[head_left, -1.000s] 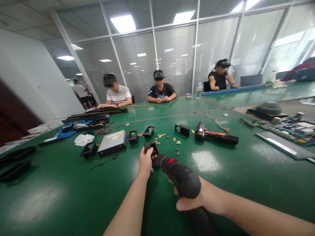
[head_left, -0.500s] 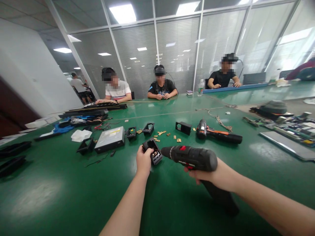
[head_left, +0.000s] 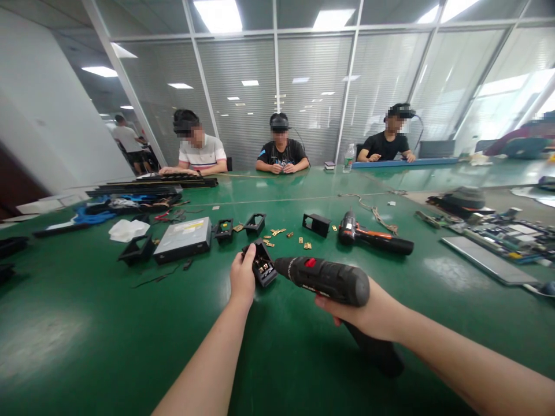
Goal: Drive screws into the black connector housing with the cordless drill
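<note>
My left hand [head_left: 243, 276] is closed around a black plastic box [head_left: 265, 278], its open side tilted up toward me. Small brass-coloured metal pieces show inside the box, and my thumb lies along its left edge. In my right hand [head_left: 368, 309] is a black cordless drill [head_left: 325, 278] with a red switch on top. The drill's chuck points left and ends at the box's right side; whether its tip touches anything I cannot tell. Several small brass plates [head_left: 277, 232] lie scattered on the green table [head_left: 286, 358] just beyond the box.
Black plastic frames [head_left: 254, 224] and a silver disc drive [head_left: 182, 240] stand left of centre. Another black box [head_left: 316, 225] and a second drill [head_left: 373, 240] with orange trim lie ahead to the right. Circuit boards [head_left: 498, 231] fill the far right. Several people sit across the table.
The whole view has shifted slightly, so most things sit further left. My left thumb has moved from across the box's inside to its left edge. Both hands keep their holds.
</note>
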Demonstrator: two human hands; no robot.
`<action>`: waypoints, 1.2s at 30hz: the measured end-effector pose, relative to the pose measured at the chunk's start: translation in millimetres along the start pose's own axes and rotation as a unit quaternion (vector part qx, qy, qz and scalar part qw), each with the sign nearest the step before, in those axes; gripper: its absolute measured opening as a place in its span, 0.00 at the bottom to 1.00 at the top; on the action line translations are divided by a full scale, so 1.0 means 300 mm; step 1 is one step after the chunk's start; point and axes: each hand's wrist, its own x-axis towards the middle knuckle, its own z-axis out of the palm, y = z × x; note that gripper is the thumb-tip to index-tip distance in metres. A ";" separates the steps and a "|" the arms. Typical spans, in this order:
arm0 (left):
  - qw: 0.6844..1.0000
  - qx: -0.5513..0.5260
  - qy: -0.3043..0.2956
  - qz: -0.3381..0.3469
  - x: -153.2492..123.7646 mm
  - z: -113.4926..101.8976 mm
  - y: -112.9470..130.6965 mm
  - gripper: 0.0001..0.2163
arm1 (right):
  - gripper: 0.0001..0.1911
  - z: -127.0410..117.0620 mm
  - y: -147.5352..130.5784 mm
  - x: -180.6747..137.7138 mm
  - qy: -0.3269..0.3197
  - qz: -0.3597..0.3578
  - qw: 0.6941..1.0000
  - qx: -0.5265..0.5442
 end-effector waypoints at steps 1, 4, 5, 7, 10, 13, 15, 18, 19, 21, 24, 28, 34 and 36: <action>1.000 0.003 0.002 -0.001 0.001 -0.001 0.000 0.26 | 0.21 0.000 0.001 0.001 0.001 0.002 1.000 -0.002; 1.000 0.013 0.009 -0.004 0.007 -0.003 -0.006 0.24 | 0.18 -0.003 0.017 0.009 0.005 0.014 1.000 -0.003; 1.000 0.016 0.011 -0.004 0.009 -0.002 -0.009 0.23 | 0.18 -0.005 0.025 0.011 0.004 0.019 1.000 -0.001; 1.000 0.025 0.013 -0.006 0.014 -0.001 -0.015 0.20 | 0.17 -0.009 0.040 0.015 -0.004 0.029 1.000 0.004; 0.999 0.047 0.017 -0.006 0.018 -0.001 -0.023 0.14 | 0.18 -0.014 0.050 0.015 -0.020 0.032 0.999 0.005; 0.997 0.070 0.021 -0.003 0.021 -0.004 -0.026 0.12 | 0.18 -0.013 0.044 0.013 -0.049 0.016 0.998 0.021; 0.997 0.074 0.017 -0.002 0.021 -0.006 -0.024 0.13 | 0.20 -0.011 0.041 0.013 -0.067 0.015 0.996 0.053; 0.998 0.066 -0.004 -0.004 0.021 -0.009 -0.015 0.16 | 0.27 -0.011 0.051 0.019 -0.081 0.025 0.992 0.092; 0.998 0.062 -0.013 -0.004 0.021 -0.010 -0.012 0.17 | 0.29 -0.013 0.058 0.023 -0.085 0.027 0.991 0.099; 0.998 0.051 -0.030 -0.005 0.021 -0.012 -0.007 0.18 | 0.32 -0.016 0.075 0.029 -0.091 0.028 0.989 0.111; 0.998 0.038 -0.045 -0.011 0.021 -0.015 -0.004 0.20 | 0.31 -0.020 0.094 0.034 -0.091 0.022 0.989 0.117; 0.999 0.024 -0.044 -0.012 0.021 -0.017 -0.008 0.20 | 0.23 -0.022 0.087 0.027 -0.100 0.023 0.992 0.079; 0.999 0.015 -0.040 -0.002 0.019 -0.017 -0.006 0.18 | 0.16 -0.017 0.024 0.017 -0.088 -0.029 0.996 -0.002; 0.999 0.016 -0.047 0.000 0.019 -0.019 -0.004 0.17 | 0.15 -0.016 0.013 0.016 -0.081 -0.030 0.996 -0.008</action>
